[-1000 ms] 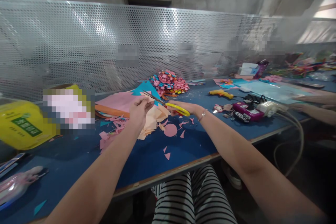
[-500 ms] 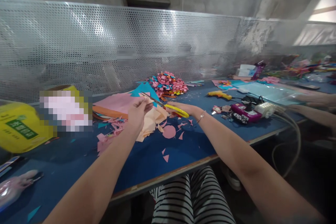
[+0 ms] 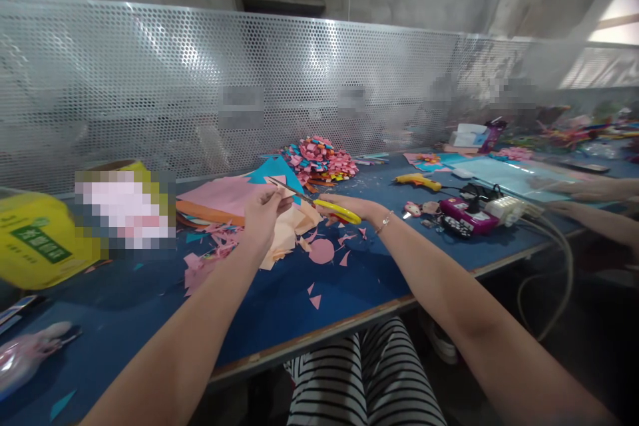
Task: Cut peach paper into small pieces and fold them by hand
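A small pale pink piece of paper is pinched between the thumb and fingers of my left hand. My right hand grips a pair of scissors by the yellow handles. Its dark blades point left and lie at the piece of paper, close to my left fingertips. Below my hands are peach paper sheets and a round pink paper disc. Pink paper scraps lie scattered on the blue table. Whether the blades are parted is too small to tell.
Behind my hands sit stacked coloured sheets and a heap of folded paper pieces. To the right are a yellow glue gun, a purple power strip with cables, and another person's hands. A yellow bag stands left.
My left fingers have shifted very slightly at the piece of paper. The scissors and my right hand stay almost in the same place.
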### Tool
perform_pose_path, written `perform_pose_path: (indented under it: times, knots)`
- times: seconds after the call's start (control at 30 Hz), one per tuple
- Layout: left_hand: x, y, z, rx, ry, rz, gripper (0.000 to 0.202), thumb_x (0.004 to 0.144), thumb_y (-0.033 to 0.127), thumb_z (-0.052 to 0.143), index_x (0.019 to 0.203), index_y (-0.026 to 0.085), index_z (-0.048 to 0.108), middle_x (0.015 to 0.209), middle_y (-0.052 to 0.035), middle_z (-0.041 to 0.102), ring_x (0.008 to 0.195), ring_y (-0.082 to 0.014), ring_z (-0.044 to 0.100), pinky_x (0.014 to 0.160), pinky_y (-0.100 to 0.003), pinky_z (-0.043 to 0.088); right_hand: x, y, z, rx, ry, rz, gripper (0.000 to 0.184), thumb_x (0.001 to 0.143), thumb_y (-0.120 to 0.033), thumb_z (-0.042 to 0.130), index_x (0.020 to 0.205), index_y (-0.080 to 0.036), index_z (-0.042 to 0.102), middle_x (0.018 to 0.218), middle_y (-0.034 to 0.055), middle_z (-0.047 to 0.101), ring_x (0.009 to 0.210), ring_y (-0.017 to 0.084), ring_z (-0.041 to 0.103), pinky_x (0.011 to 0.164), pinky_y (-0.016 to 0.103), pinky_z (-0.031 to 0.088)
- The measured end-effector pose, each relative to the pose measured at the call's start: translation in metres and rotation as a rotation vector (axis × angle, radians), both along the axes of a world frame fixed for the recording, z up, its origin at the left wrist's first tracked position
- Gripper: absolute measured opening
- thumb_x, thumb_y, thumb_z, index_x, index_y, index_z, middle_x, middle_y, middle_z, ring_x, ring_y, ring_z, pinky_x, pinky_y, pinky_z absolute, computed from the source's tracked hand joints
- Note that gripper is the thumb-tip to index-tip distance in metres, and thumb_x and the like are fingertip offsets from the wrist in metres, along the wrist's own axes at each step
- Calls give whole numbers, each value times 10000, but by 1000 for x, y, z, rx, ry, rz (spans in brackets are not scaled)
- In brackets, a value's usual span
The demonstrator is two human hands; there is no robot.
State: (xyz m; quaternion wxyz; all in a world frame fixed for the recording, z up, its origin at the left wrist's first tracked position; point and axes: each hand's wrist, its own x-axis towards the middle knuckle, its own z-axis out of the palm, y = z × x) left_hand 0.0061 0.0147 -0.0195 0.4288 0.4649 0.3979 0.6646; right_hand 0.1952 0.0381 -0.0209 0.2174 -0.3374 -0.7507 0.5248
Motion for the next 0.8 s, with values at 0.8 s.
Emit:
perform_pose_path:
  times: [0.8]
  knots:
    - [0, -1, 2, -32, -79, -48, 195, 575, 269, 690, 668, 131, 590, 633, -13, 625, 607, -104, 615, 708, -270, 490, -8, -4, -1, 190, -61, -62, 366, 766, -527, 488, 708, -191, 354, 590, -62, 388, 457, 50, 409, 440, 187, 376]
